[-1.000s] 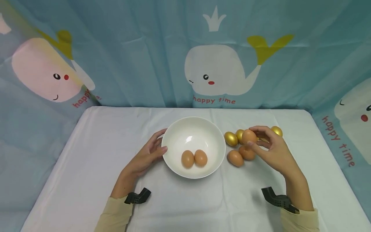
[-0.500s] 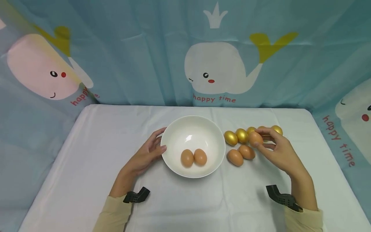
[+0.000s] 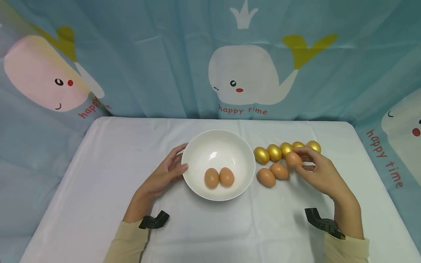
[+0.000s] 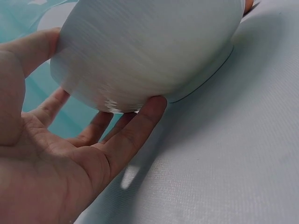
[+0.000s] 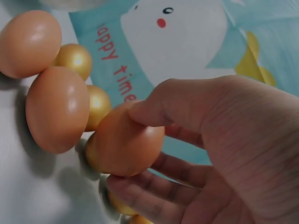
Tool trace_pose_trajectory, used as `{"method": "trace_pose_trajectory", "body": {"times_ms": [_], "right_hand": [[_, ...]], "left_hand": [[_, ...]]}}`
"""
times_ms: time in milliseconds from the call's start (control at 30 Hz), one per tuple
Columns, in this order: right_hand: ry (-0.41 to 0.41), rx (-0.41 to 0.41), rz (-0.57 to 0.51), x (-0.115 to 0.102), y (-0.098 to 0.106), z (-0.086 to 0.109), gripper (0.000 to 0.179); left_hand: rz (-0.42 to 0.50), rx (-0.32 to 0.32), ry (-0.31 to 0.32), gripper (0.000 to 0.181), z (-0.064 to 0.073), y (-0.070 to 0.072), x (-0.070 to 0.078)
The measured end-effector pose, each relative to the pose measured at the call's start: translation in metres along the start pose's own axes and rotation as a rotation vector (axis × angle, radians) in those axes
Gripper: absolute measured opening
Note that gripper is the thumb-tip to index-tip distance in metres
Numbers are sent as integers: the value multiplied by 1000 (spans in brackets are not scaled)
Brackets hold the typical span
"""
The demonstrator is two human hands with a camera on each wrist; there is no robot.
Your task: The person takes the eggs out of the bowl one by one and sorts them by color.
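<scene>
In the head view, two brown eggs (image 3: 219, 177) lie side by side in a white bowl (image 3: 218, 147). My left hand (image 3: 166, 176) grips the bowl's left side; in the left wrist view the thumb is at the rim and the fingers touch the outer wall. Thumb and fingers of my right hand (image 3: 319, 171) pinch a brown egg (image 5: 129, 141), right of two more brown eggs (image 3: 273, 174) on the table. In the right wrist view, golden eggs partly hide behind the brown ones; whether the pinched egg touches the table, I cannot tell.
Behind the brown eggs, several golden eggs (image 3: 274, 152) form a row to the bowl's right. A white cloth covers the table (image 3: 210, 230). Beyond its back edge hangs a blue curtain (image 3: 171, 73) printed with whales.
My right hand has moved right and slightly down with its brown egg, uncovering more golden eggs. The left hand stays at the bowl. The head view has shifted slightly.
</scene>
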State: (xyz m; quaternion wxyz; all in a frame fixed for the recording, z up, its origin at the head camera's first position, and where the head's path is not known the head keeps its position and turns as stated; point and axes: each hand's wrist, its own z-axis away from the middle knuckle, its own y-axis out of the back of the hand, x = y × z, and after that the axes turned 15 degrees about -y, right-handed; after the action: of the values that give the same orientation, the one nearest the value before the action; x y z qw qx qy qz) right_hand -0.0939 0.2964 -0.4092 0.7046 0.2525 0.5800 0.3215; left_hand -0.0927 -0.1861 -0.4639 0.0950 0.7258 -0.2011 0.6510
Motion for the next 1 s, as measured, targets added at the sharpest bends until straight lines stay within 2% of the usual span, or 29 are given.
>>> {"method": "trace_pose_trajectory", "body": {"times_ms": [233,467,1000], "right_hand": [[-27,-61,59,1,-4,-2,49],[-43,-75,78,0,-6,-4,48],[-56,-102,128,4,-3,-3,46]], "left_hand": [[4,2,6,70,3,3,-3],[5,13,24,69,1,4,2],[-6,-2,-1,70,0,2,1]]}}
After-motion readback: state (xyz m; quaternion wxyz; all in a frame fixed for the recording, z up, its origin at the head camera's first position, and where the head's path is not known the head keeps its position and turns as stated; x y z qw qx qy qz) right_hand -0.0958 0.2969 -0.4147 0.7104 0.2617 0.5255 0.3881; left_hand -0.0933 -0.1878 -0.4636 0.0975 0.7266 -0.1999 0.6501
